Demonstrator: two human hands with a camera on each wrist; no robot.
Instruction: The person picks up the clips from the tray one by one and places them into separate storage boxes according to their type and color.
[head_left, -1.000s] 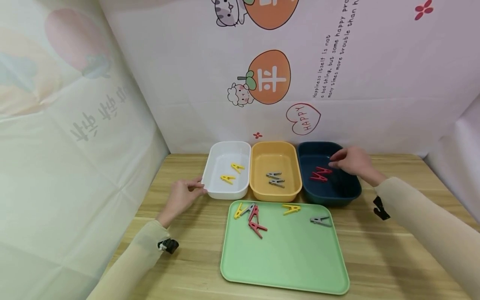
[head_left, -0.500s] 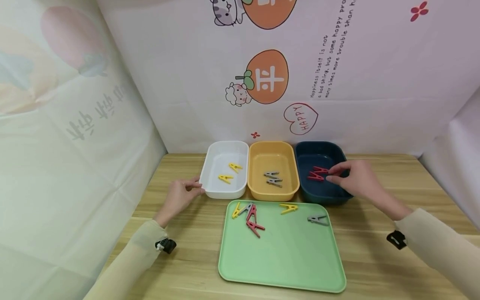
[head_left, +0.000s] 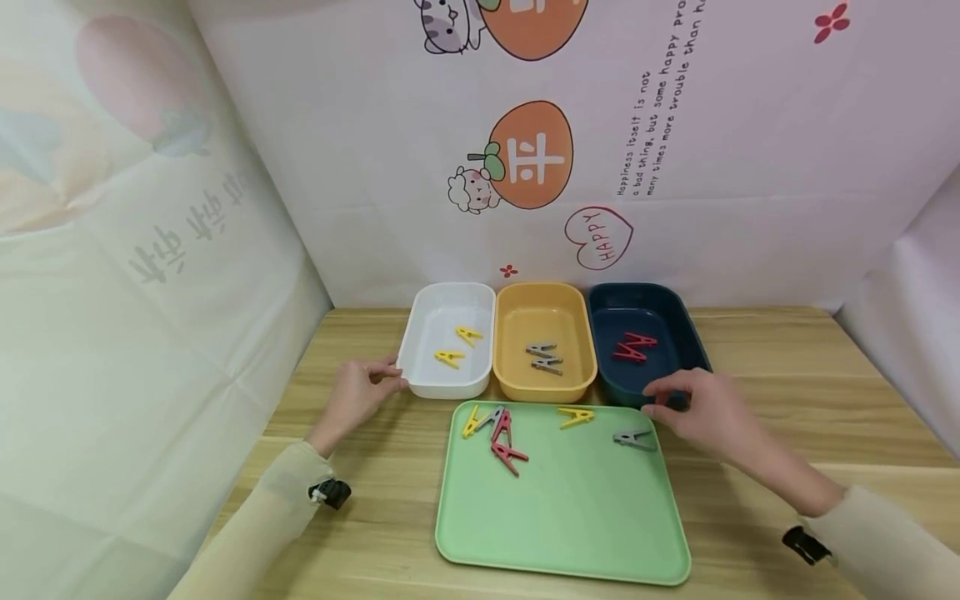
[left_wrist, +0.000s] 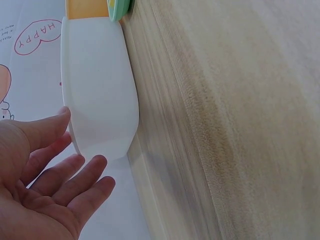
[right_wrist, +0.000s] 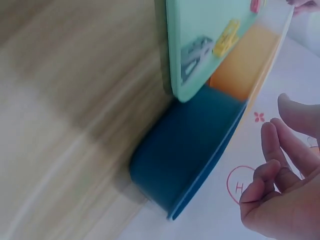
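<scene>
At the white bin's (head_left: pixel 423 388) front left corner, my left hand (head_left: pixel 356 400) pinches the rim between thumb and finger; the left wrist view shows the other fingers loosely bent beside the white bin (left_wrist: pixel 102 90). My right hand (head_left: pixel 708 417) hovers over the front right corner of the dark blue bin (head_left: pixel 622 392), fingers loosely curved around nothing. Just left of and below its fingertips, a grey clothespin (head_left: pixel 634 440) lies on the green tray (head_left: pixel 562 517). In the right wrist view, the hand (right_wrist: pixel 287 185) appears beside the dark blue bin (right_wrist: pixel 180 145) with nothing in it.
Two yellow clothespins (head_left: pixel 450 358) lie in the white bin, two grey ones in the yellow bin (head_left: pixel 545 390), two red clothespins (head_left: pixel 630 353) in the dark blue bin. The tray also bears yellow clothespins (head_left: pixel 576 417), red clothespins (head_left: pixel 510 457) and another grey clothespin (head_left: pixel 491 418). A printed cloth stands behind.
My right hand has drawn back from inside the dark blue bin toward its front right corner and the tray. My left hand has stayed at the white bin's rim.
</scene>
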